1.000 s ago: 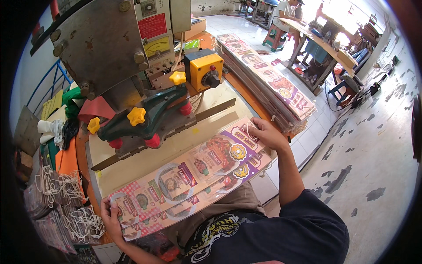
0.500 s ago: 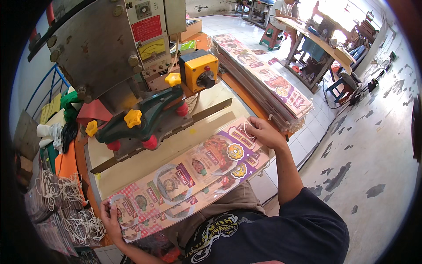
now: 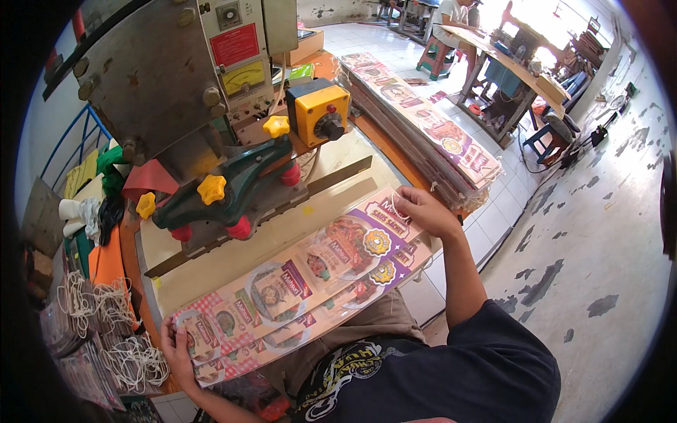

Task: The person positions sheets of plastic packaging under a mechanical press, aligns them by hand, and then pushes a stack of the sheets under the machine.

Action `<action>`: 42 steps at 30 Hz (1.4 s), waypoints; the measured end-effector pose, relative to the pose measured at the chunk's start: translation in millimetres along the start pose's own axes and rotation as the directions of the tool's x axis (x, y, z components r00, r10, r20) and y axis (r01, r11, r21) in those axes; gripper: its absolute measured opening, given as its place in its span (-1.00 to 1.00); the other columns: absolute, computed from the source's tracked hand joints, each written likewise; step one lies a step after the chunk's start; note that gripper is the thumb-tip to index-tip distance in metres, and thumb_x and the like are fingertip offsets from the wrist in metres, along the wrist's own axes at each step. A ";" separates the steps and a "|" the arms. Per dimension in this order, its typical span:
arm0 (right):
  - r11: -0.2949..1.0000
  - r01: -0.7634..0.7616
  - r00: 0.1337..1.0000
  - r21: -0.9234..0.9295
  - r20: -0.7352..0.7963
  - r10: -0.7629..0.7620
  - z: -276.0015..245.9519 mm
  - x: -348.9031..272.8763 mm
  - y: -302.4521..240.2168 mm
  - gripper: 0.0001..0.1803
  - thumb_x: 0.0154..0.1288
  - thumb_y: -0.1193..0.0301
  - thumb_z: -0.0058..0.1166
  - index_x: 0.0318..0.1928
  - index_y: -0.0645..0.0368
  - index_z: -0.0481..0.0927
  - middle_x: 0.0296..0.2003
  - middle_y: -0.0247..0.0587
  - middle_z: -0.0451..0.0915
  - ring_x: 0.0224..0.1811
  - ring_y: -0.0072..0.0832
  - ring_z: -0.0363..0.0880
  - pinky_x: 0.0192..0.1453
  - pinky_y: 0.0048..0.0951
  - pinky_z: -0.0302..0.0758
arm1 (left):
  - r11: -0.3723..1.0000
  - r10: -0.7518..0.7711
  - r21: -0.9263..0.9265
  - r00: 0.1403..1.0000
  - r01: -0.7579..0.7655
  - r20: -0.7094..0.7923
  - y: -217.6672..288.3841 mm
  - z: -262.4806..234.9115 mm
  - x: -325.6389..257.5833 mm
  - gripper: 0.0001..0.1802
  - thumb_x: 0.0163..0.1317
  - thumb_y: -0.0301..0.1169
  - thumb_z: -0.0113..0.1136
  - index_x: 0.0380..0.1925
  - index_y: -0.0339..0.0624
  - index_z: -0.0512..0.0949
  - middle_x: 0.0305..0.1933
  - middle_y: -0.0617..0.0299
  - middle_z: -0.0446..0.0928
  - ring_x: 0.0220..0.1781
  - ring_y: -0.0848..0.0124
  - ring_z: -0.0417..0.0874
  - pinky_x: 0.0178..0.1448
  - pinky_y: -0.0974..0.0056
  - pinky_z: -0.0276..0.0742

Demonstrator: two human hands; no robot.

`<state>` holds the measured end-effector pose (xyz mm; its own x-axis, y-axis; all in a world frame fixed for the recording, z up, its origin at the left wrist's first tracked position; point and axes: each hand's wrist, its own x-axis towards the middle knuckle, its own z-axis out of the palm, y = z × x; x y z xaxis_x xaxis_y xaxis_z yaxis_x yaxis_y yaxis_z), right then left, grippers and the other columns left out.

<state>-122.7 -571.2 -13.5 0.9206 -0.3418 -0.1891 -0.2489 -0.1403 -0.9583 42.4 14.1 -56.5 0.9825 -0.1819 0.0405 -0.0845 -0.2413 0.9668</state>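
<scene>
Two long printed food banners overlap in front of me, slanting up to the right. The upper printed banner [image 3: 289, 282] has food pictures, a purple right end and a red-checked left end. The lower printed banner [image 3: 328, 317] shows along its near edge, over my lap. My left hand [image 3: 180, 352] grips the left end, thumb on top and fingers partly hidden. At the far right end my right hand [image 3: 425, 213] pinches the upper banner beside a loop of white string [image 3: 396, 201]. Both banners look shiny, like clear plastic.
Just beyond the banners stands a press machine [image 3: 240, 187] with yellow knobs and a straight metal bar [image 3: 268, 222]. A yellow control box [image 3: 317, 116] sits behind it. Similar banners form a stack [image 3: 423, 127] at right. Bundles with white strings [image 3: 134, 359] lie at left. Another person [image 3: 451, 21] sits far off.
</scene>
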 end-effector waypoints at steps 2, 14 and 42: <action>1.000 -0.005 1.000 0.009 0.004 0.005 -0.1 0.8 1.7 -0.60 0.51 0.12 0.03 -0.02 0.25 0.55 -0.23 -0.46 0.54 -0.18 -0.74 0.44 -0.03 -0.61 0.42 | 1.000 0.008 0.010 1.000 -0.008 0.021 15.5 7.7 -1.1 -0.46 0.44 -0.26 0.14 0.31 -0.33 0.36 -0.40 0.42 0.26 -0.42 0.63 0.29 -0.34 0.45 0.24; 0.992 -0.005 1.000 0.126 -0.027 0.008 2.8 4.1 7.1 -0.67 0.51 0.17 0.04 -0.10 0.22 0.55 -0.28 -0.48 0.52 -0.22 -0.75 0.42 -0.08 -0.63 0.40 | 0.998 0.011 0.066 1.000 -0.012 0.027 18.6 7.4 -0.3 -0.41 0.43 -0.25 0.14 0.39 -0.24 0.34 -0.43 0.43 0.21 -0.45 0.64 0.25 -0.37 0.45 0.21; 0.916 0.002 1.000 0.401 -0.006 0.000 1.2 1.3 8.8 -0.74 0.52 0.25 0.04 0.00 0.19 0.52 -0.23 -0.48 0.57 -0.21 -0.79 0.53 -0.09 -0.65 0.54 | 0.998 -0.033 0.062 0.999 0.031 0.038 17.8 5.2 -0.7 -0.47 0.43 -0.27 0.14 0.32 -0.29 0.40 -0.25 0.40 0.37 -0.29 0.61 0.32 -0.17 0.47 0.30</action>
<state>-123.4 -571.8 -22.5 0.9186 -0.3475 -0.1883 -0.1056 0.2432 -0.9642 39.4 5.0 -40.6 0.9777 -0.2100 -0.0014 -0.0642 -0.3055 0.9500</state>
